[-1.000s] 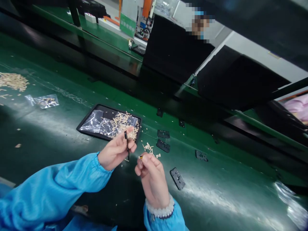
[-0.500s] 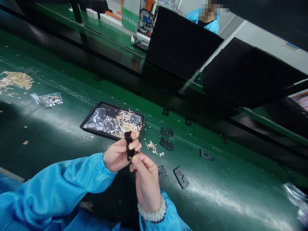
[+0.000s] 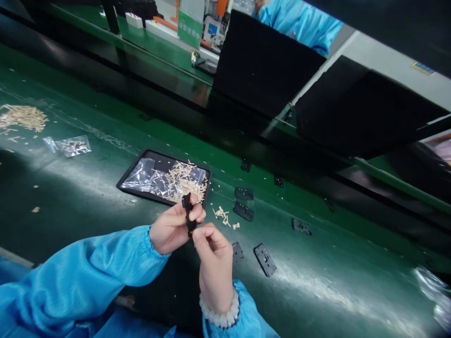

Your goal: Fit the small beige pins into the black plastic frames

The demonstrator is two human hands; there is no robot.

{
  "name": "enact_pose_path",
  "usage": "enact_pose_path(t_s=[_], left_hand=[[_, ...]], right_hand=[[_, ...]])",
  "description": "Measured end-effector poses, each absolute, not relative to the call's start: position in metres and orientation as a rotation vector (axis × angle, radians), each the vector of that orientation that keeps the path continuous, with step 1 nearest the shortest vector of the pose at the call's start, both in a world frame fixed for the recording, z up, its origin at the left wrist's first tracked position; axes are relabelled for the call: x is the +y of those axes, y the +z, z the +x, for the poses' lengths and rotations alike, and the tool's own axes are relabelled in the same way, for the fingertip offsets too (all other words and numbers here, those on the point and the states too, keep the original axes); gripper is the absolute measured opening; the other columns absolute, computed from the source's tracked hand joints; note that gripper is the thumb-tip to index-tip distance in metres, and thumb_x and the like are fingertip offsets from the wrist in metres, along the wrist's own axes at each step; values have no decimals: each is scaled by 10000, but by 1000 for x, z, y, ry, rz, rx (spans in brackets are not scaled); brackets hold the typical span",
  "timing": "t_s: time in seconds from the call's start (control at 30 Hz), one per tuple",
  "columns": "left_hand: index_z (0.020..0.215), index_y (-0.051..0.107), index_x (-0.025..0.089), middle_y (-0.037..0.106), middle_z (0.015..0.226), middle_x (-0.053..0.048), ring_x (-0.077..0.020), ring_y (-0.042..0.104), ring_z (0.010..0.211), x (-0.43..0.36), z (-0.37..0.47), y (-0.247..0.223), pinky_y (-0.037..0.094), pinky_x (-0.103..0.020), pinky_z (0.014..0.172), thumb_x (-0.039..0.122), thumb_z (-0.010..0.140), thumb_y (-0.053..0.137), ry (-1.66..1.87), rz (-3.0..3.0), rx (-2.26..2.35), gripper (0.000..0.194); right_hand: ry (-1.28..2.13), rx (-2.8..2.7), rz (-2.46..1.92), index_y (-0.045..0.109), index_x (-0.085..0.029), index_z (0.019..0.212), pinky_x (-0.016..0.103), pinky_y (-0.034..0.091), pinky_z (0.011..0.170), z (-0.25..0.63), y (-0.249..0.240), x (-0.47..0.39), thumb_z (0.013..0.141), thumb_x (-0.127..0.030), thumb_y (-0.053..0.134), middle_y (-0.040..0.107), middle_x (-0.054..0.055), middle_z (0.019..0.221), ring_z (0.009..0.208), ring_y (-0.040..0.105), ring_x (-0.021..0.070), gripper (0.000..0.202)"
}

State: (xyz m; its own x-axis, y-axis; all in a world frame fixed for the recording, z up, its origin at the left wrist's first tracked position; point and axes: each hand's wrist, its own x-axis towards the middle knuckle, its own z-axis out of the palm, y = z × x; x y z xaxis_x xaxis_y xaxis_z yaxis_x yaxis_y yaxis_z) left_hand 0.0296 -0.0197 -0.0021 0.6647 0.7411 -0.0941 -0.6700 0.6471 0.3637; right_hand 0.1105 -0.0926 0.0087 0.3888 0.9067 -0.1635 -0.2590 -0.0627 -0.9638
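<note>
My left hand (image 3: 172,224) grips a small black plastic part (image 3: 189,213) on edge, thumb on one side and fingers on the other. Against the part's lower end my right hand (image 3: 214,256) is closed in a pinch. A tiny yellow spot shows there; what the fingertips hold, if anything, is hidden. Just beyond my hands lies a black tray (image 3: 134,190) with clear plastic bags and many small cream-coloured strips (image 3: 188,176). A few loose strips (image 3: 221,214) lie right of the tray. Flat black plates with cutouts, one nearby (image 3: 265,259), rest on the green surface.
A heap of cream strips (image 3: 26,117) and a clear bag with small pieces (image 3: 74,146) lie at far left. More black plates (image 3: 244,193) are scattered to the right. Dark panels (image 3: 264,61) stand across the back, with a person's blue sleeve (image 3: 299,23) behind.
My right fingertips have shifted slightly at the part's lower end, and less yellow shows. The black part tilts a little differently. The person behind the panel has moved.
</note>
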Motion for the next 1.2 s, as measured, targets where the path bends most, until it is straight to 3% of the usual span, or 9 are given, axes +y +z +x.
enact_pose_path(t_s=[0.3,0.73,0.97,1.2], left_hand=[[875,536,196,496,651,28,-98,462,616,-25,24,7,359,-238,596,228,726,713,868,465,427,234],[858,551,187,585,670,37,-85,525,619,-30,16,3,432,-175,590,288,776,662,1030,841,720,171],[868,589,186,668,736,17,-82,576,646,-36,12,7,466,-153,640,282,787,648,1085,978,839,139],[898,636,179,697,710,3,-97,609,638,-41,12,14,495,-163,647,285,738,699,1122,963,929,202]], right_hand=[[953,-853,-1333,565,-192,648,259,359,593,118,4,-98,809,-234,602,464,-29,646,624,446,118,171],[758,-1055,-1405,636,-192,721,258,427,593,123,4,-102,822,-194,584,562,-1,694,659,528,129,113],[386,-1301,-1466,653,-208,862,264,464,591,127,7,-108,832,-118,565,575,12,736,679,557,132,130],[-252,-1709,-1444,634,-157,961,338,452,650,127,14,-111,760,-17,621,610,43,705,691,547,169,245]])
